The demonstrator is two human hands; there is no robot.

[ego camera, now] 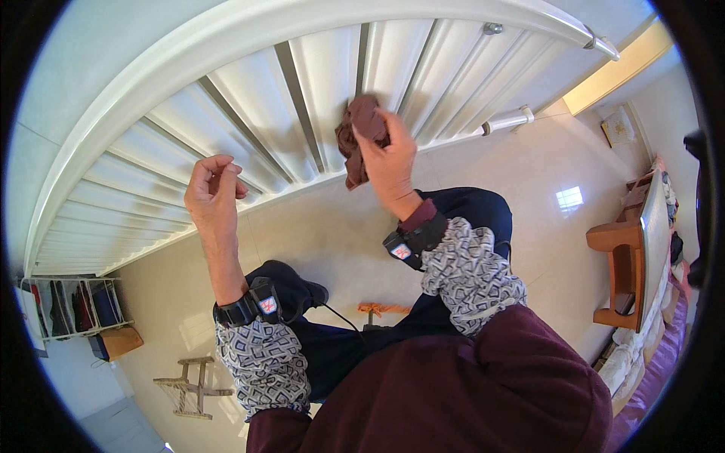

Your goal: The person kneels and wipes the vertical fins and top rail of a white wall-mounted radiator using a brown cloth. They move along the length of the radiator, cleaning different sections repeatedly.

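A dark brown cloth [362, 133] is bunched in my right hand [393, 161], which presses it against the front slats of a white radiator [325, 85], near the middle of its width. To the left, my left hand [212, 184] is raised in front of the radiator's lower part, fingers curled with the thumb near the index fingertip. Nothing shows between those fingers, though the curled ones hide the palm. Patterned sleeve covers and black wrist straps are on both forearms.
A white pipe [507, 122] leaves the radiator's lower right end. A small wooden folding stool [195, 389] stands at the lower left, near a white wire rack [79, 306]. At the right is a wooden table [617, 243] beside covered seating. My knees are below my hands.
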